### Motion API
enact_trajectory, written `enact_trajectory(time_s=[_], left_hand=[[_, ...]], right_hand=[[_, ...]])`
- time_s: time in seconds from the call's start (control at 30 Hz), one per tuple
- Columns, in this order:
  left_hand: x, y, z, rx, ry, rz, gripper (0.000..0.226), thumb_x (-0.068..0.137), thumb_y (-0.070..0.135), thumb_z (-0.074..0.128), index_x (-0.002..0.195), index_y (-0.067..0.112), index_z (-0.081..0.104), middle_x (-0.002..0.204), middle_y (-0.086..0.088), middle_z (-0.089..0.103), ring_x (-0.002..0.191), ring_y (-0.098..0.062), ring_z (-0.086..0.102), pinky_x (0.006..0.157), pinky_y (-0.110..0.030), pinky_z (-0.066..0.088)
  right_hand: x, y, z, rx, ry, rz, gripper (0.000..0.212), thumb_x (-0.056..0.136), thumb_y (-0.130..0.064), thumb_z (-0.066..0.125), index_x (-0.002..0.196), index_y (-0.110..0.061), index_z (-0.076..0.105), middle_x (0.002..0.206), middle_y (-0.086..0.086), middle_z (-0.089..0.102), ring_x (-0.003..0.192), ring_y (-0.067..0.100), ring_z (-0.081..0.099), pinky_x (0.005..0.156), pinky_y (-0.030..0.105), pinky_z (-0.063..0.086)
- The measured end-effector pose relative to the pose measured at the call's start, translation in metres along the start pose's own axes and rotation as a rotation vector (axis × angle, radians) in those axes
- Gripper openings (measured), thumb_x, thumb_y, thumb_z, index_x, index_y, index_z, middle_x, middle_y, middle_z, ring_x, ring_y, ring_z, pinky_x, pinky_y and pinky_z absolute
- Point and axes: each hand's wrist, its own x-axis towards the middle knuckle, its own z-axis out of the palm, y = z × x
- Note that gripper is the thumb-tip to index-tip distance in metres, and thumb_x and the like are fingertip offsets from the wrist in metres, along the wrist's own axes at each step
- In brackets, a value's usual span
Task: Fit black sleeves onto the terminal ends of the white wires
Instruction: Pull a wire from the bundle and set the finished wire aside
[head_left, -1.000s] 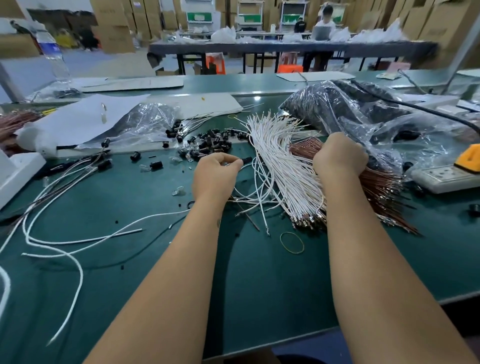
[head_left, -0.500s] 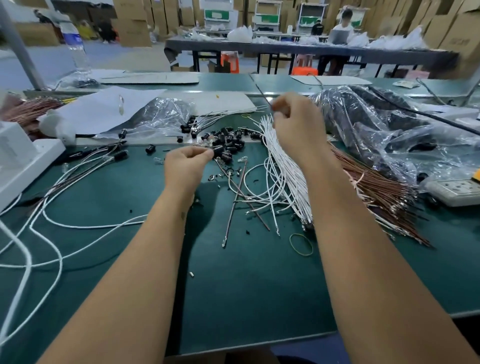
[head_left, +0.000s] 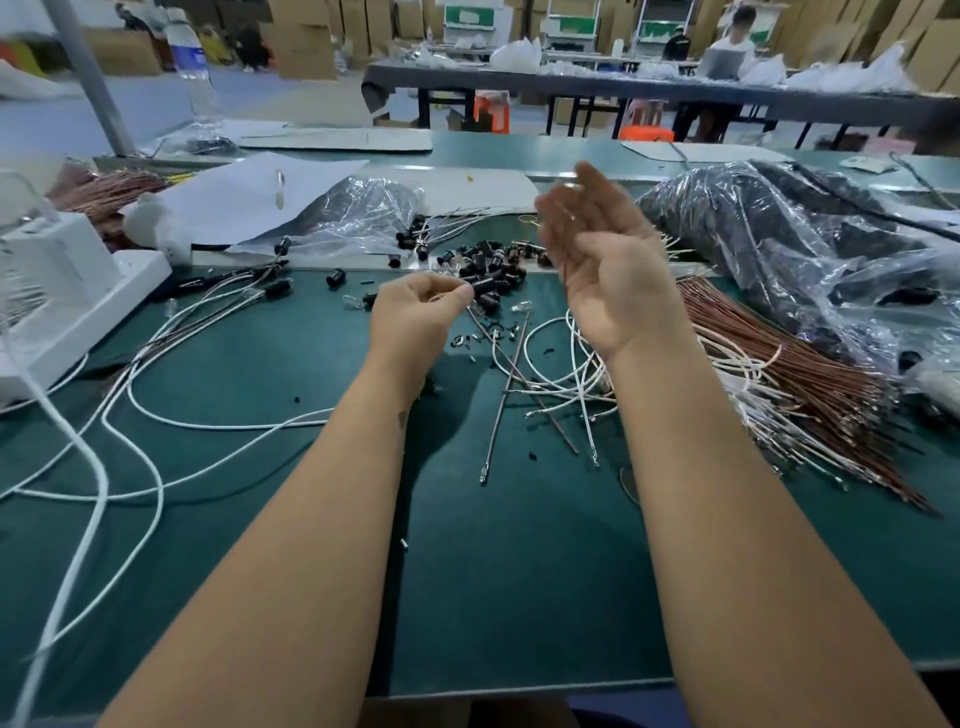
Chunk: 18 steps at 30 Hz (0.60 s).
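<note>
At frame centre: left hand (head_left: 415, 317) pinching small black plastic sleeve (head_left: 480, 287); right hand (head_left: 608, 270) hovering blurred, fingers loose, empty. Risking fumbled sleeve, snagging tangled thin white wires (head_left: 550, 364).

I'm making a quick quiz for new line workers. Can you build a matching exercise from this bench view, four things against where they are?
Things:
1. left hand
2. right hand
3. brown wire bundle
4. water bottle

Places or states:
A. far left, standing upright
B. raised, fingers spread, blurred
C. right side of the green mat
D. fingers curled beside the pile of black sleeves

Pairs: 1-D, 2-B, 3-C, 4-A
</note>
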Motion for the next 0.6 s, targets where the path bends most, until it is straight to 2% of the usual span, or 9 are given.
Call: enact_trajectory(time_s=[0.1, 0.17, 0.23, 0.3, 0.37, 0.47, 0.53, 0.6], left_hand=[[0.0, -0.001, 0.0, 0.019, -0.003, -0.008, 0.007, 0.085, 0.021, 0.071, 0.078, 0.022, 0.069, 0.067, 0.01, 0.062, 0.057, 0.002, 0.053, 0.056, -0.008, 0.045], [0.001, 0.0, 0.0, 0.044, -0.015, -0.004, 0.007, 0.085, 0.023, 0.071, 0.078, 0.022, 0.069, 0.069, 0.008, 0.063, 0.058, 0.001, 0.054, 0.057, -0.011, 0.045], [0.001, 0.0, 0.0, 0.076, -0.011, -0.002, 0.007, 0.085, 0.024, 0.071, 0.078, 0.024, 0.069, 0.076, 0.005, 0.066, 0.069, -0.005, 0.058, 0.066, -0.016, 0.048], [0.001, 0.0, 0.001, 0.082, -0.01, -0.003, 0.007, 0.085, 0.024, 0.071, 0.078, 0.024, 0.069, 0.082, -0.001, 0.069, 0.075, -0.01, 0.06, 0.073, -0.02, 0.05], [0.0, -0.001, 0.001, 0.082, -0.013, -0.006, 0.006, 0.085, 0.024, 0.071, 0.079, 0.023, 0.069, 0.086, -0.003, 0.07, 0.078, -0.011, 0.06, 0.074, -0.019, 0.05], [0.001, -0.001, 0.003, 0.079, -0.015, -0.006, 0.006, 0.085, 0.024, 0.071, 0.079, 0.024, 0.069, 0.084, 0.0, 0.069, 0.077, -0.009, 0.061, 0.073, -0.018, 0.05], [0.0, 0.0, 0.003, 0.079, -0.019, -0.003, 0.007, 0.085, 0.024, 0.071, 0.079, 0.024, 0.068, 0.084, 0.001, 0.069, 0.078, -0.009, 0.061, 0.074, -0.018, 0.05], [0.001, 0.0, 0.003, 0.075, -0.027, -0.005, 0.007, 0.085, 0.023, 0.07, 0.079, 0.024, 0.068, 0.084, 0.001, 0.069, 0.079, -0.01, 0.062, 0.075, -0.019, 0.051]], right_hand=[[0.004, -0.005, -0.001, -0.094, 0.099, -0.197, 0.042, 0.089, 0.02, 0.04, 0.112, -0.007, 0.062, 0.096, 0.008, 0.069, 0.094, 0.018, 0.067, 0.089, 0.029, 0.053], [0.006, -0.002, -0.005, -0.374, 0.237, -0.293, 0.039, 0.087, 0.02, 0.047, 0.114, -0.004, 0.063, 0.095, 0.007, 0.069, 0.091, 0.015, 0.068, 0.091, 0.029, 0.054], [0.007, 0.006, -0.013, -0.725, 0.356, -0.348, 0.034, 0.087, 0.014, 0.056, 0.114, -0.005, 0.065, 0.093, 0.002, 0.07, 0.087, 0.008, 0.068, 0.086, 0.024, 0.055], [0.007, 0.015, -0.021, -0.963, 0.412, -0.389, 0.028, 0.089, 0.004, 0.06, 0.112, -0.009, 0.068, 0.093, -0.002, 0.071, 0.085, 0.005, 0.067, 0.082, 0.019, 0.054], [0.009, 0.021, -0.026, -0.996, 0.465, -0.392, 0.023, 0.092, -0.003, 0.06, 0.111, -0.012, 0.07, 0.096, -0.001, 0.072, 0.087, 0.005, 0.067, 0.083, 0.021, 0.055], [0.013, 0.02, -0.031, -0.844, 0.523, -0.347, 0.022, 0.095, -0.004, 0.055, 0.104, -0.017, 0.071, 0.091, 0.001, 0.072, 0.083, 0.008, 0.069, 0.081, 0.027, 0.058], [0.012, 0.016, -0.031, -0.788, 0.478, -0.3, 0.022, 0.096, -0.005, 0.055, 0.1, -0.02, 0.071, 0.086, 0.0, 0.072, 0.081, 0.009, 0.069, 0.081, 0.028, 0.058], [0.009, 0.013, -0.026, -0.755, 0.332, -0.214, 0.021, 0.095, -0.005, 0.056, 0.101, -0.017, 0.071, 0.086, 0.001, 0.072, 0.079, 0.008, 0.068, 0.082, 0.028, 0.057]])
